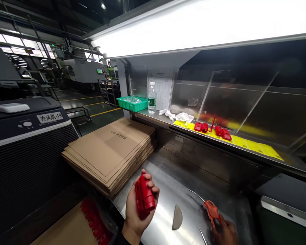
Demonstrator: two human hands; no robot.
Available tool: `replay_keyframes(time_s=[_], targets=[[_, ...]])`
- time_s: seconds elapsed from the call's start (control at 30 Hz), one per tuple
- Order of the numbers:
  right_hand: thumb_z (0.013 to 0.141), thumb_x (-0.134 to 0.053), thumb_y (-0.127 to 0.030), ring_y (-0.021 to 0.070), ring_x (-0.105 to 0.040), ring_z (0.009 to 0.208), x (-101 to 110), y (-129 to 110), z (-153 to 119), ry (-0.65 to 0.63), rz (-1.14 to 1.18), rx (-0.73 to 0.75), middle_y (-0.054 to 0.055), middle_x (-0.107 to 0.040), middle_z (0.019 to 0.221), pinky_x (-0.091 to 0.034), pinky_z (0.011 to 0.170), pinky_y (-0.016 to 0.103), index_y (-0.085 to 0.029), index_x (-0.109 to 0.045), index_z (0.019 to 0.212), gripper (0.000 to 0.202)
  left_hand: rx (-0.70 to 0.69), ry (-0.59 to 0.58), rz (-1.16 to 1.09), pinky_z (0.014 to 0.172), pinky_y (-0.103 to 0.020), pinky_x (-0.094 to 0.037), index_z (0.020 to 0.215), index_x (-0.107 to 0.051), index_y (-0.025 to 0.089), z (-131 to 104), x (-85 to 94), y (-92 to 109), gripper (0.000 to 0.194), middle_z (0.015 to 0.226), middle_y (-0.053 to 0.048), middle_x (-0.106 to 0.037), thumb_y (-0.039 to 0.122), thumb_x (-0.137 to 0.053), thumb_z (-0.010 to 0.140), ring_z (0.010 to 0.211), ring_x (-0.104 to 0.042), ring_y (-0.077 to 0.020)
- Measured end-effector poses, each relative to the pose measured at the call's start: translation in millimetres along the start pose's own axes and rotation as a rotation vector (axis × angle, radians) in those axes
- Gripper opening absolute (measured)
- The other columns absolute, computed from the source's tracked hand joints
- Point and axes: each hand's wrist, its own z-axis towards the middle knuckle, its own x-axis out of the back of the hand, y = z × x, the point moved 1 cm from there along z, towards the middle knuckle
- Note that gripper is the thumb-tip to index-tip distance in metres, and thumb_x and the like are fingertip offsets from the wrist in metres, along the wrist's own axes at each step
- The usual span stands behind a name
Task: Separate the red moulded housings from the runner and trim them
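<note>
Hands first: the left hand (139, 207) comes up from the bottom edge with the palm turned toward the camera, fingers curled tight around a red plastic part (144, 196) that stands roughly upright in the grip, thumb side on the right. The right hand (225, 233) sits low at the bottom edge, mostly cut off, closed on the orange handles of a pair of scissors (211, 210) whose blades lie on the steel worktop (173, 180) and point up and away to the left. Between the two hands a small grey half-round piece (177, 216) lies flat on the worktop. Just left of the left hand there's a stack of flat cardboard sheets (109, 149). Below that hand, more red parts (95, 221) sit in a box. Further off beyond both hands, a shelf (244, 144) carries a few more red parts.
</note>
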Motion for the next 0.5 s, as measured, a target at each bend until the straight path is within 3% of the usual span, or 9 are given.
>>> replay_keyframes(time_s=[0.17,0.33,0.4,0.5], targets=[[0.070,-0.036,-0.063,0.0501,-0.048,0.122,-9.9,0.7,-11.3,-0.094,-0.076,-0.147,0.021,-0.054,0.130,-0.039,0.104,0.068,-0.016,-0.052,0.136,0.082,-0.006,-0.125,-0.085,0.057,-0.027,-0.054,0.098,-0.060,0.021,-17.2,-18.6,-10.4,0.039,0.072,0.002,-0.069,0.022,-0.022,0.103,0.053,-0.064,-0.0100],[0.068,-0.038,-0.063,0.0530,-0.031,0.135,6.3,-34.9,-20.0,-0.040,-0.031,-0.209,0.022,-0.042,0.143,-0.024,0.113,0.071,-0.014,-0.046,0.140,0.087,0.021,-0.395,-0.056,0.067,-0.028,-0.055,0.101,-0.062,0.022,-31.1,-31.8,-13.6,0.039,0.075,0.003,-0.074,0.023,-0.023,0.104,0.057,-0.069,-0.0108],[0.069,-0.041,-0.063,0.0489,-0.035,0.135,26.8,-64.8,-20.2,-0.025,0.063,-0.184,0.022,-0.040,0.143,-0.028,0.114,0.068,-0.013,-0.044,0.140,0.087,0.009,-0.450,-0.041,0.070,-0.027,-0.055,0.102,-0.062,0.022,-34.4,-37.8,-12.9,0.037,0.078,0.003,-0.076,0.022,-0.025,0.103,0.059,-0.071,-0.0110],[0.077,-0.045,-0.067,0.0271,-0.058,0.116,68.1,-136.5,-39.4,-0.077,0.291,-0.071,0.013,-0.053,0.130,-0.049,0.106,0.044,-0.021,-0.046,0.137,0.076,-0.011,-0.474,0.023,0.068,-0.027,-0.053,0.099,-0.063,0.022,-35.8,-43.9,-8.2,0.038,0.075,0.003,-0.077,0.019,-0.026,0.102,0.056,-0.071,-0.0112]])
